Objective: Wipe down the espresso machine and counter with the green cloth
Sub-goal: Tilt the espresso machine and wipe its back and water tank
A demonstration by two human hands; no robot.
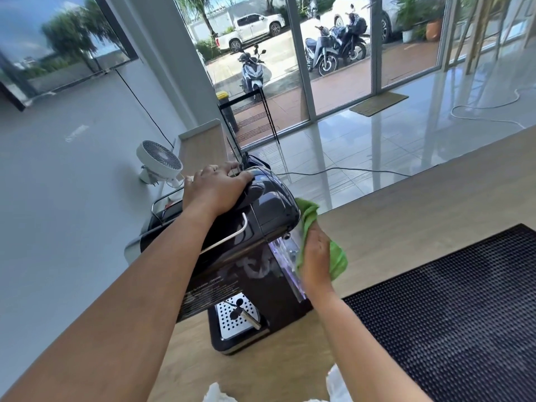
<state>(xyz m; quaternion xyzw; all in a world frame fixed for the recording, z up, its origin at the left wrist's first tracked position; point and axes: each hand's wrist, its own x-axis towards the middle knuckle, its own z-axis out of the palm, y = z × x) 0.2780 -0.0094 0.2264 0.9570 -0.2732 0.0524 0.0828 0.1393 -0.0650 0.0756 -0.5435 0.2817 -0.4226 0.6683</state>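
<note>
A black espresso machine (261, 227) stands on the light wooden counter (406, 216), its perforated steel drip tray (236, 317) facing me. My left hand (216, 188) lies on the machine's rounded top with the fingers curled over the far edge. My right hand (316, 259) presses the green cloth (336, 256) flat against the machine's right side panel. Folds of the cloth stick out above and to the right of that hand.
A black rubber bar mat (449, 309) covers the counter to the right of the machine. A white fan (159, 163) stands behind it on the left. A power cable (333, 171) runs over the tiled floor beyond. White crumpled material (336, 381) lies at the counter's near edge.
</note>
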